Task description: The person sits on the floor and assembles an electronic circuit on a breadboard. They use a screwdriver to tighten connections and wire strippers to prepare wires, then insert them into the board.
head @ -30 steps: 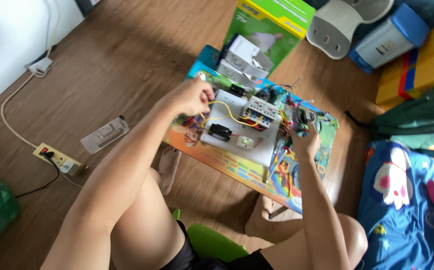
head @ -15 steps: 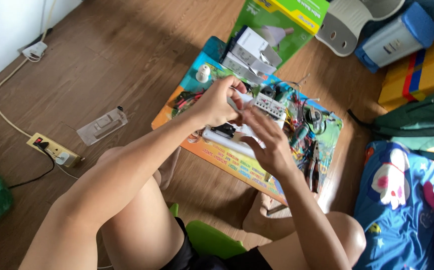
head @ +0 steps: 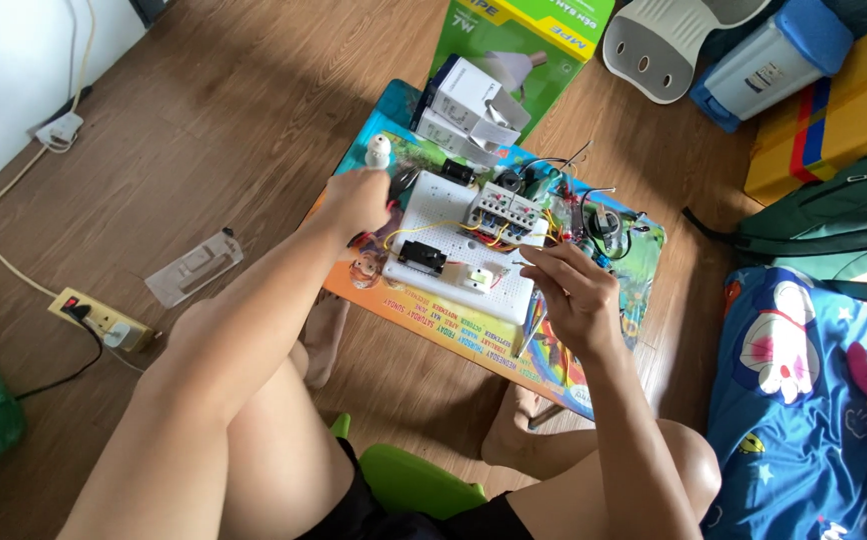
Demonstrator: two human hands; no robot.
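Low colourful table [head: 424, 318], glossy printed top, on wood-grain floor. White perforated board [head: 451, 232] lying flat at its middle: rigid plastic, light, best lifted by the edges, clear of the brittle parts plugged in. Grey-white breaker block [head: 505, 209] at the board's far edge, yellow wire [head: 432, 229] looping soft and springy. Left hand [head: 356, 197] curled at the board's near-left corner, perhaps closed on a red-handled tool; hard to tell. Right hand [head: 576, 290] pinched together on something thin, maybe a wire end.

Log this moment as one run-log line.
left hand: closed at white board left edge | right hand: pinching thin wire end at board's right | board: on colourful low table
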